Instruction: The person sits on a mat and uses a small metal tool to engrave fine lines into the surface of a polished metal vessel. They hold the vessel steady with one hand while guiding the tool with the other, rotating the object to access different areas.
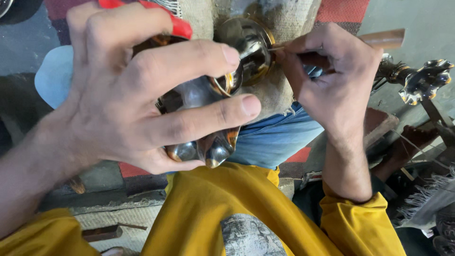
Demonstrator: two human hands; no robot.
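My left hand wraps around a shiny brass-and-silver metal piece with a round bowl-like part at the top and lobed ends at the bottom. It rests on a burlap cloth over my knee. My right hand grips a thin tool with a wooden handle. The tool's fine metal tip touches the rim of the round part.
Another polished metal piece with lobed ends lies at the right. A red mat covers the floor at the top. My jeans and yellow shirt fill the lower middle. A light blue object sits at the left.
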